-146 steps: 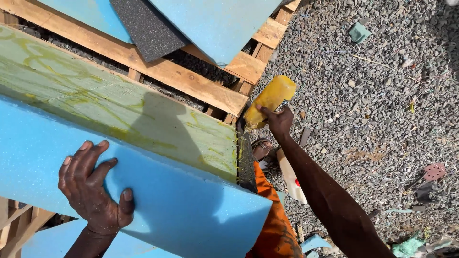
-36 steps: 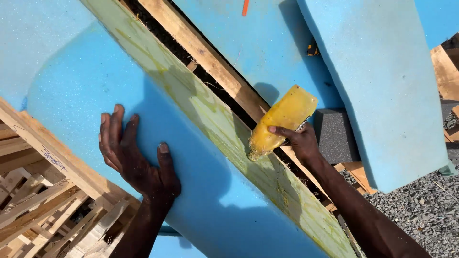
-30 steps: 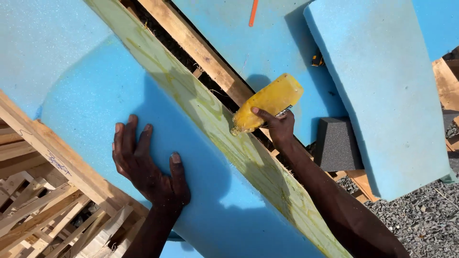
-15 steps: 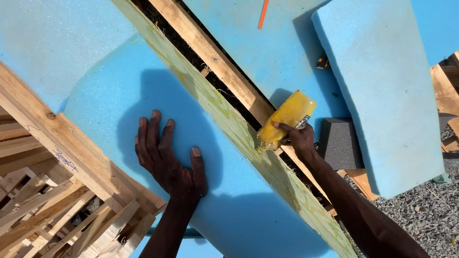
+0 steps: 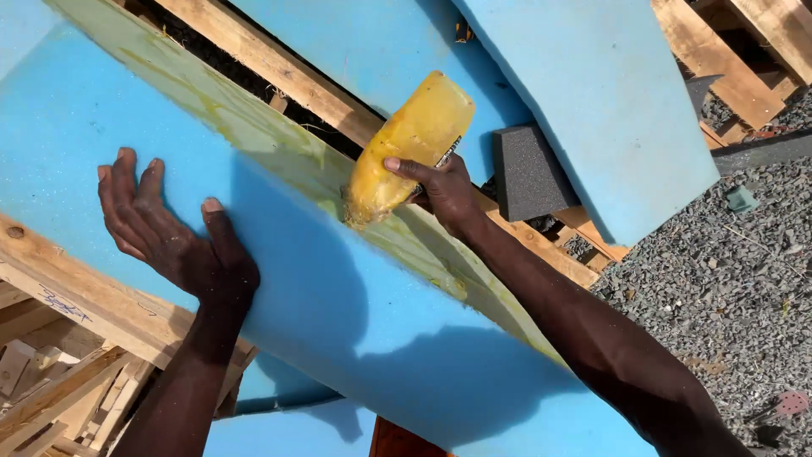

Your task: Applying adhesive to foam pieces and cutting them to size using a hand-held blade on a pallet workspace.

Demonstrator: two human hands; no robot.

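Your big blue foam slab (image 5: 355,338) lies tilted across the wooden pallets (image 5: 76,296), its long upper edge smeared yellow-green. Beyond it more blue foam (image 5: 592,93) leans on the wood, with a small grey block (image 5: 529,173) at its lower corner and gravel (image 5: 727,271) to the right. Your yellow bottle (image 5: 410,148) is tipped nozzle-down, its tip touching the slab's smeared edge; a small dark-and-white label strip shows beside your thumb. Your right hand (image 5: 444,190) is clenched around the bottle's body, arm stretched out. Your left hand (image 5: 173,233) rests heel-down on the slab's blue face, fingers spread and lifted, grip released.
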